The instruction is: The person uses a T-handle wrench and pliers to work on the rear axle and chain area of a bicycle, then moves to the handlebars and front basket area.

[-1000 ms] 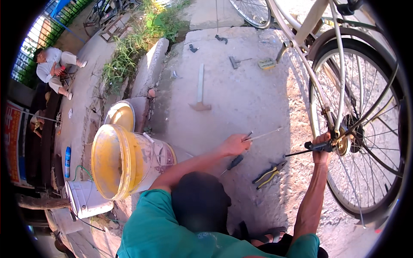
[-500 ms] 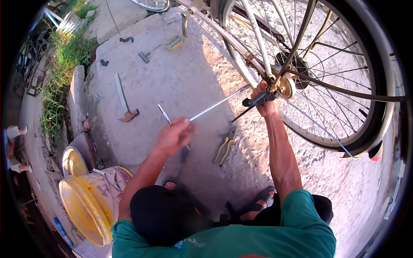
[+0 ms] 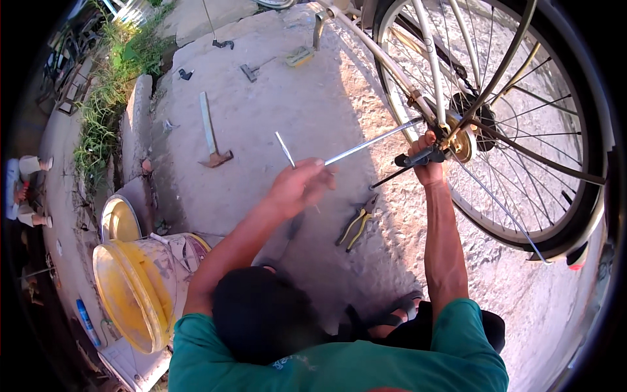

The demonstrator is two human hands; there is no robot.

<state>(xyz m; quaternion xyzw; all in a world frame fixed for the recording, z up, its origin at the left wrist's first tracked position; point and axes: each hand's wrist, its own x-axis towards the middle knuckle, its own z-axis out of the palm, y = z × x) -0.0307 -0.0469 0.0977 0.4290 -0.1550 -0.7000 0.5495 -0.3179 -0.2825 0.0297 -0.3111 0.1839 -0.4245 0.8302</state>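
Observation:
A bicycle's rear wheel (image 3: 522,130) stands on rough concrete at the right. My right hand (image 3: 428,168) is closed on a black-handled tool (image 3: 413,159) held against the brass-coloured hub (image 3: 462,145). My left hand (image 3: 299,186) is closed around the near end of a long silver rod (image 3: 375,140) that runs up to the axle. A thin metal shaft (image 3: 285,149) sticks out of that fist toward the upper left. Both arms reach forward from a green shirt.
Yellow-handled pliers (image 3: 356,225) lie on the concrete between my hands. A hammer (image 3: 210,134) and small tools (image 3: 248,70) lie farther off. A yellow bucket (image 3: 130,294) and a yellow basin (image 3: 121,222) sit at the left, past them a grass strip (image 3: 104,98).
My left hand has risen off the ground with the thin shaft and closed on the silver rod's end. My right hand has stayed at the hub. The view has swung toward the wheel.

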